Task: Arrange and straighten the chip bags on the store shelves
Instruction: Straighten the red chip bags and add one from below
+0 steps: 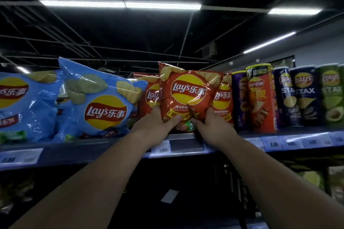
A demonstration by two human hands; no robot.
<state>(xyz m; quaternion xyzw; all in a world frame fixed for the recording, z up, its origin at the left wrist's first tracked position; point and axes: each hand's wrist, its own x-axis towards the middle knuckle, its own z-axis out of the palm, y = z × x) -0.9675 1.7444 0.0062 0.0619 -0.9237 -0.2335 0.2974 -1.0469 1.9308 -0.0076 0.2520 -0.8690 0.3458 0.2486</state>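
My left hand [156,123] and right hand [214,126] clamp the red chip bag [186,93] by its bottom corners at frame centre, nearly upright among its row, while the tilted blue bag [96,98] at left seems unstraightened.

Chip bags [96,102] left on shelf [83,152], canisters [262,98] right

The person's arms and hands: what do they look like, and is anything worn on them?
Both forearms are bare to the picture's edge; no sleeve shows. The left hand and the right hand wear no glove, and no watch or bracelet shows.
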